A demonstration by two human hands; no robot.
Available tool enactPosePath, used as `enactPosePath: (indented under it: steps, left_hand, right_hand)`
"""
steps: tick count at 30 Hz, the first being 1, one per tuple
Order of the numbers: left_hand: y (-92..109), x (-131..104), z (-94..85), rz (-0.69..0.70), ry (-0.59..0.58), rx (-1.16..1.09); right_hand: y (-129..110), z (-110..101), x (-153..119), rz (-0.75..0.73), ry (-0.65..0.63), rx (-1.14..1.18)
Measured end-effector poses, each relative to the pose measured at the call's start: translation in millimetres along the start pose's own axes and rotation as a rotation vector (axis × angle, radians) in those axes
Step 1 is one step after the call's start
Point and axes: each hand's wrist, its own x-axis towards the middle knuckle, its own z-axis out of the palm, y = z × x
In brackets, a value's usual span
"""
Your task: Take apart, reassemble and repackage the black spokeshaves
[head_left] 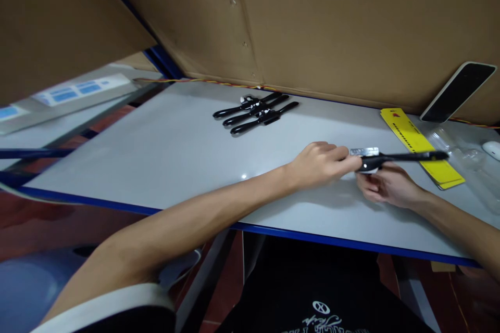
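A black spokeshave (414, 156) is held level above the table's right half, its flat silver blade (365, 151) showing at the middle. My left hand (322, 164) is closed around its left end, and that handle is hidden by the fingers. From below, my right hand (390, 184) grips the spokeshave near its middle, thumb and fingers curled at the body. The right handle sticks out freely past it, over the yellow cards. Further back, several similar black spokeshaves (252, 121) lie side by side on the table.
Yellow printed cards (422, 148) lie stacked at the right. Clear plastic packaging (471, 158) and a white mouse-like object (491, 149) are beyond them. A phone (458, 92) leans against the brown back panel (312, 26). The white table (164, 140) has a blue front edge.
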Motion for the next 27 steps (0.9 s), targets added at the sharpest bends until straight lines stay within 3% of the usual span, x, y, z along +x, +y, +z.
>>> enactPosePath:
  steps: [4,9,13,17,22,27]
  left_hand:
    - [3.5,-4.5,1.8,-0.218,0.054,-0.081]
    - [12.3,-1.0,3.1,-0.319,0.101,-0.176]
    - [13.6,-1.0,12.5,-0.354,0.125,-0.257]
    - [8.8,-4.1,19.8,-0.368,0.076,-0.315]
    - [6.1,-4.0,19.5,-0.361,0.023,-0.388]
    - [9.4,-1.8,19.7,-0.376,0.040,-0.411]
  right_hand:
    - [4.2,9.7,0.5,-0.312,0.234,-0.150]
    - [11.2,15.8,2.2,-0.506,0.383,-0.389]
    - [12.7,14.5,5.9,-0.510,0.394,-0.370]
    - [10.7,13.4,7.3,-0.472,0.387,-0.397]
    - [10.1,14.3,7.2,-0.442,0.391,-0.348]
    - [12.7,14.1,12.0,-0.428,0.400,-0.228]
